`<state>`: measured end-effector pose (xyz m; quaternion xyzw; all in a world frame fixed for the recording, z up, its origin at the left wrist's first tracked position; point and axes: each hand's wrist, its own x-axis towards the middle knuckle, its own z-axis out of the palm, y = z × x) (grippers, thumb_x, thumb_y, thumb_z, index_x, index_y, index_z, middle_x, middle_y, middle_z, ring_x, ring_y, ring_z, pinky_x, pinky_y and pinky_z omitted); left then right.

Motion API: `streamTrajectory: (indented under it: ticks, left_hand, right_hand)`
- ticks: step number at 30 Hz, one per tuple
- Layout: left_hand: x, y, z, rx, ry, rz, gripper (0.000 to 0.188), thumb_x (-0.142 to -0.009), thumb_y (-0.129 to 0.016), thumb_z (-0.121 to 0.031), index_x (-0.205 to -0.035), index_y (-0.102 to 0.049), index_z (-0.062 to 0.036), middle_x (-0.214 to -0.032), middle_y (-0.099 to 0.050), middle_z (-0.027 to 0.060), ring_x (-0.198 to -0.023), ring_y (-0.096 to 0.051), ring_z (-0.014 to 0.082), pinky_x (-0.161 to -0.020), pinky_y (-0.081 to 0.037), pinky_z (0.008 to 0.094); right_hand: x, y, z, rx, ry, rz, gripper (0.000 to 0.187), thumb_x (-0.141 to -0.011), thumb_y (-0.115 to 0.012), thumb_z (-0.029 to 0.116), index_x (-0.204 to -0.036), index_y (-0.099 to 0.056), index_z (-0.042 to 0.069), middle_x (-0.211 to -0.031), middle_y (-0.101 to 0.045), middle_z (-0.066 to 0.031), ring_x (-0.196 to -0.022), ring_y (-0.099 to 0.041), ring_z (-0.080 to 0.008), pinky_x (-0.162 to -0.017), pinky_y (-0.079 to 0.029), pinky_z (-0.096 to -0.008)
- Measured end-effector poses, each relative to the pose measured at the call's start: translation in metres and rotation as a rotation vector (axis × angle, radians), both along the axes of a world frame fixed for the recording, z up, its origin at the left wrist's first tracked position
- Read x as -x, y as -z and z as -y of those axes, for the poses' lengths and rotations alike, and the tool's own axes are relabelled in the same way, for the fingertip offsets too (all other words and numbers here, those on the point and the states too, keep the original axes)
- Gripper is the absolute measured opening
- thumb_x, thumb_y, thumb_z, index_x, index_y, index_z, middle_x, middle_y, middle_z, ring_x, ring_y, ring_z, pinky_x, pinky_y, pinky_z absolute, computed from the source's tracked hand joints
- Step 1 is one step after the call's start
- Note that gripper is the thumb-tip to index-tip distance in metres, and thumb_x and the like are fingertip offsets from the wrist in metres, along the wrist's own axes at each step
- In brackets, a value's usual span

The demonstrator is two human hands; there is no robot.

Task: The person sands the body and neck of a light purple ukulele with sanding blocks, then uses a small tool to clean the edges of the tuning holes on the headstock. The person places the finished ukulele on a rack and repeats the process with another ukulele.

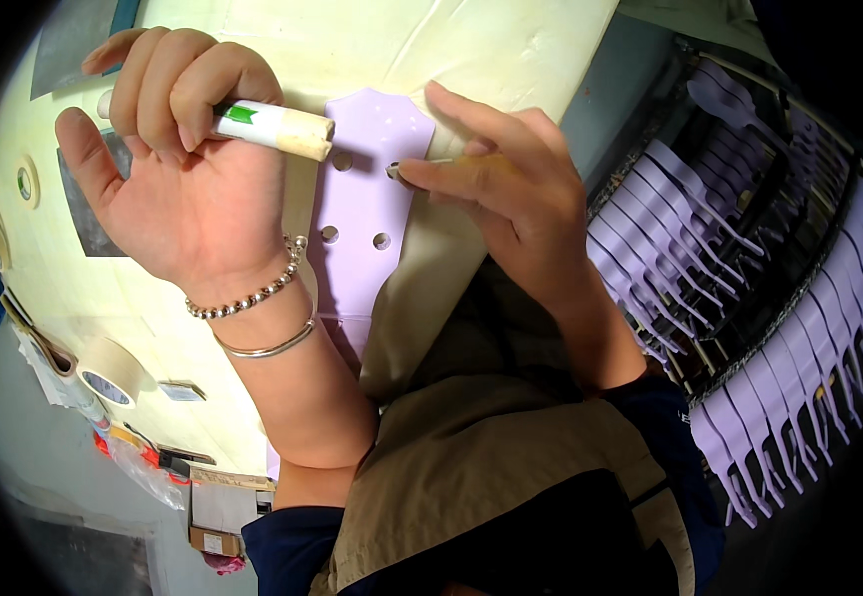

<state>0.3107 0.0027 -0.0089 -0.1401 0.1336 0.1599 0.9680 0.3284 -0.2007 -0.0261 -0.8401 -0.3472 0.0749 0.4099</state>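
Note:
A lilac instrument neck (pixel 362 214) with several round holes in its headstock lies on a pale yellow worktable (pixel 431 40), its narrow end toward me. My left hand (pixel 178 164) is raised over the table beside the headstock and grips a white, wood-tipped cylinder with a green mark (pixel 275 128), its blunt end pointing at the headstock. My right hand (pixel 491 189) pinches a thin stick-like tool (pixel 422 164) whose tip sits at a hole on the headstock's right edge. Beaded and plain bracelets circle my left wrist.
Rolls of masking tape (pixel 109 371) lie at the table's left side, with grey sheets (pixel 89 214) further up and clutter and a small box at the lower left. A rack at right holds several more lilac necks (pixel 710 248). My tan apron fills the lower middle.

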Motion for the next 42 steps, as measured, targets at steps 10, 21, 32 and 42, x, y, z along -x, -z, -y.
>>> streamTrajectory:
  ticks: [10,21,32,42]
  left_hand:
    - [0.0,-0.002,-0.003,0.05,-0.024,-0.03,0.014,-0.076,-0.054,-0.02,-0.079,-0.049,-0.0071,-0.051,-0.033,-0.0037,-0.045,-0.029,0.0085,-0.048,-0.027,0.0237]
    - [0.001,-0.002,-0.006,0.068,-0.051,-0.037,0.016,-0.077,-0.053,-0.024,-0.078,-0.05,-0.0076,-0.05,-0.033,-0.0028,-0.044,-0.03,0.0089,-0.046,-0.027,0.0242]
    - [0.002,-0.002,-0.008,0.056,-0.039,-0.031,0.015,-0.076,-0.052,-0.023,-0.078,-0.05,-0.0075,-0.051,-0.034,-0.0025,-0.045,-0.029,0.0096,-0.047,-0.028,0.0245]
    - [0.001,-0.002,-0.005,0.08,-0.034,-0.021,0.017,-0.077,-0.052,-0.024,-0.078,-0.05,-0.0074,-0.051,-0.034,-0.0026,-0.044,-0.029,0.0095,-0.047,-0.027,0.0243]
  right_hand:
    - [0.019,0.007,0.001,0.06,-0.003,0.214,0.028,-0.063,-0.068,0.011,-0.089,-0.073,0.018,-0.106,-0.065,0.0057,-0.077,-0.049,-0.0155,-0.068,-0.041,-0.0262]
    - [0.019,-0.003,-0.004,0.113,-0.026,0.236,0.028,-0.064,-0.068,0.003,-0.09,-0.073,0.012,-0.105,-0.066,0.0022,-0.077,-0.047,-0.0163,-0.068,-0.042,-0.0249]
    - [0.015,0.003,-0.002,0.029,-0.019,0.152,0.024,-0.064,-0.069,0.007,-0.086,-0.072,0.016,-0.103,-0.065,0.0073,-0.072,-0.049,-0.0156,-0.062,-0.042,-0.0249]
    - [0.014,0.0,-0.003,0.07,-0.021,0.115,0.023,-0.064,-0.069,0.008,-0.085,-0.073,0.017,-0.102,-0.065,0.0085,-0.074,-0.05,-0.0151,-0.064,-0.043,-0.0253]
